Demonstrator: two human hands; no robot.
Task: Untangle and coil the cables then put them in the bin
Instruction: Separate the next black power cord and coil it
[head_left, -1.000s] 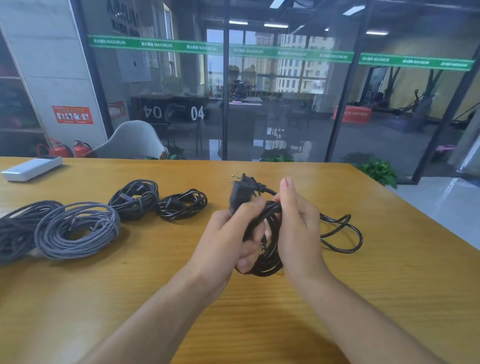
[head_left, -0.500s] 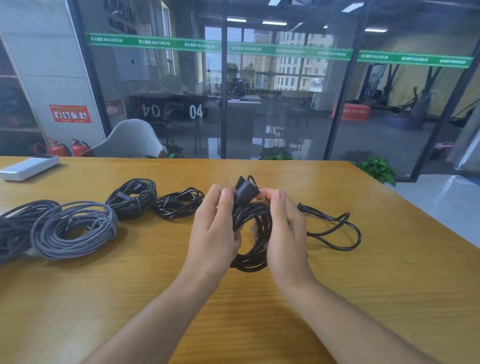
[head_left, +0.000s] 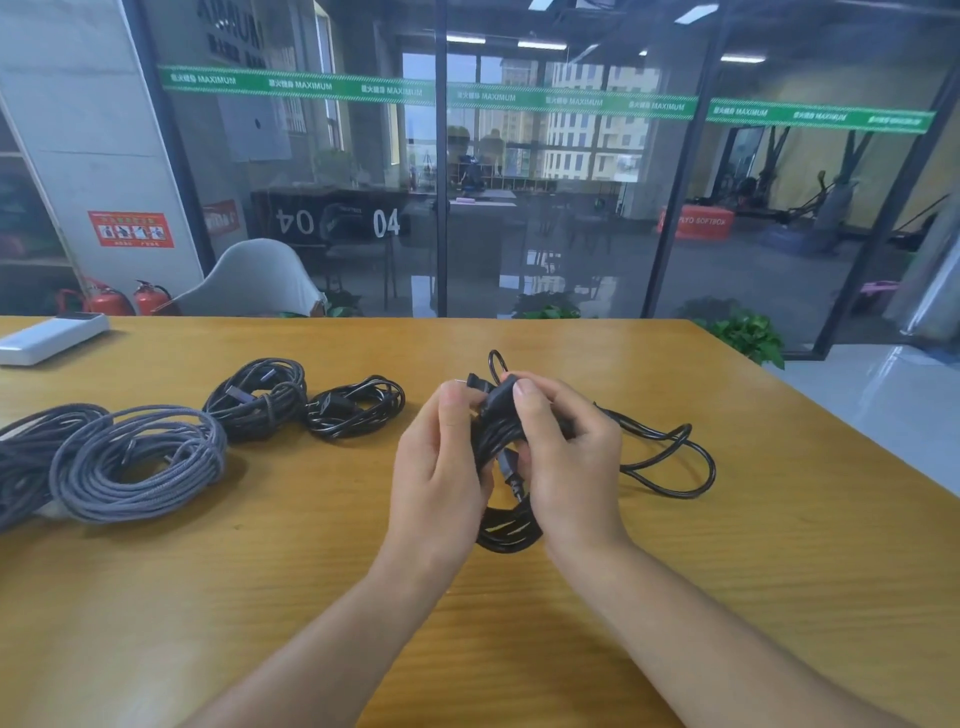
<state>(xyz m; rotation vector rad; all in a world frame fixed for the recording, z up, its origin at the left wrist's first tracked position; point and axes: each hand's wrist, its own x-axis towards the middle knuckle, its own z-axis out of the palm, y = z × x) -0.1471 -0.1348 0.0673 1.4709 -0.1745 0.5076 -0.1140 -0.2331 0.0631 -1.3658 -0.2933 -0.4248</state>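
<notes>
Wooden table (head_left: 753, 571) before a glass wall carries the work; my left hand (head_left: 441, 467) and right hand (head_left: 566, 457) both grip the black power cable (head_left: 506, 527) near centre, fingers curled round its bundle and plug. Handling, as judged: light, limp, springy; hold the gathered turns, not the plug. Loose loops (head_left: 670, 462) trail right. Coiled grey cables (head_left: 135, 462) and black coils (head_left: 306, 405) lie left, well apart; no bin is visible.
</notes>
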